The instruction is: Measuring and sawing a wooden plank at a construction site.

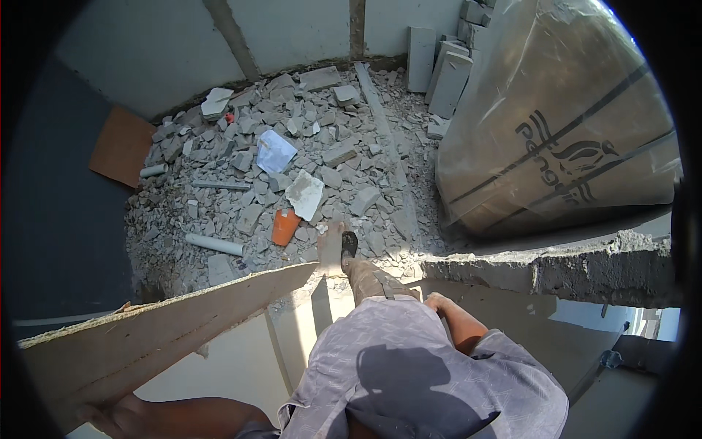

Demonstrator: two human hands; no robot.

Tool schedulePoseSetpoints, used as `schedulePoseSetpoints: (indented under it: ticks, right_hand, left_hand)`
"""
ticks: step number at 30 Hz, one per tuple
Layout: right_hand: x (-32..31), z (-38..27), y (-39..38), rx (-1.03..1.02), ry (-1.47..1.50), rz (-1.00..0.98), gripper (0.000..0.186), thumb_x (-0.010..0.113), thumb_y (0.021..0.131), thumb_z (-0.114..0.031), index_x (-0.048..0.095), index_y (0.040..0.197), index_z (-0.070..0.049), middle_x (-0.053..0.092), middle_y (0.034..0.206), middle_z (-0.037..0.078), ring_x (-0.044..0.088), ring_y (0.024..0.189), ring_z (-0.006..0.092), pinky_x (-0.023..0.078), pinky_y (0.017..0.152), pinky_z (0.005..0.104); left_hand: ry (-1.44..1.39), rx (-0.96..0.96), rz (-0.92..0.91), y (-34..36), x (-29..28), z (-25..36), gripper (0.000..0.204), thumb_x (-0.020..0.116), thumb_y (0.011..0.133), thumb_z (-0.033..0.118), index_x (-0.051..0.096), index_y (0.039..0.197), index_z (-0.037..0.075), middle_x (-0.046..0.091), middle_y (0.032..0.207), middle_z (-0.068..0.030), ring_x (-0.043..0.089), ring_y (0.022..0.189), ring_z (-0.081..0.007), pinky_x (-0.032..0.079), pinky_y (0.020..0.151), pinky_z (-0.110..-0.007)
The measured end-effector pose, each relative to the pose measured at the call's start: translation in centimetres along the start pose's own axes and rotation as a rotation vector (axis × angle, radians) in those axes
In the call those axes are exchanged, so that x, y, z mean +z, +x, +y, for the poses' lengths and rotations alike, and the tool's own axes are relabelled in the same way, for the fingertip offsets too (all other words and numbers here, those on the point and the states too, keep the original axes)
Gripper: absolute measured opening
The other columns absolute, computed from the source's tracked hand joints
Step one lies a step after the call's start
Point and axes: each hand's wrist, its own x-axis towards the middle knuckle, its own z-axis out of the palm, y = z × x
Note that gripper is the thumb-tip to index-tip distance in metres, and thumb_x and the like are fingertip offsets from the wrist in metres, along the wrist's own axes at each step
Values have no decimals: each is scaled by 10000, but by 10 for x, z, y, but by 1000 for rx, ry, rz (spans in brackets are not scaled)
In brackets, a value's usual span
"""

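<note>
At the lower left, my left hand (113, 418) is against the lower part of a long tan panel (183, 316) with a rough, crumbly upper edge. Its fingers look bent onto the panel, though shade blurs them. My right hand (437, 303) is beside my trouser leg (376, 282), its fingers curled in; whatever they hold, if anything, is hidden. One foot in a dark shoe (349, 245) stands on a narrow board (330, 249) at the near edge of the rubble, between the panel and a broken wall edge (563, 272).
Broken rubble (270, 146) covers the ground ahead, with an orange pot-like piece (285, 227), white pipe (214, 244) and white paper (276, 152). A large plastic-wrapped brown package (526, 139) stands right, near grey blocks (447, 80). A brown sheet (123, 146) leans left.
</note>
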Motion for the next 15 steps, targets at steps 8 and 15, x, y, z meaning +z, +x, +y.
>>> schedulePoseSetpoints:
  ticks: [8,15]
  right_hand:
    - [-252,-113,-109,413,650,454,342,508,873,-243,640,1024,34,673,909,227,679,767,311,537,653,403]
    - [-359,-94,-115,292,853,766,406,523,817,-139,553,1208,-36,643,841,163,625,563,239,508,455,361]
  left_hand:
    - [23,-69,-127,86,83,-119,559,532,935,301,405,1308,-96,405,1354,-236,413,1230,-296,309,1042,-455]
    - [21,-6,-103,144,178,-159,470,527,930,212,448,1287,-84,403,1387,-202,397,1260,-306,300,1072,-445]
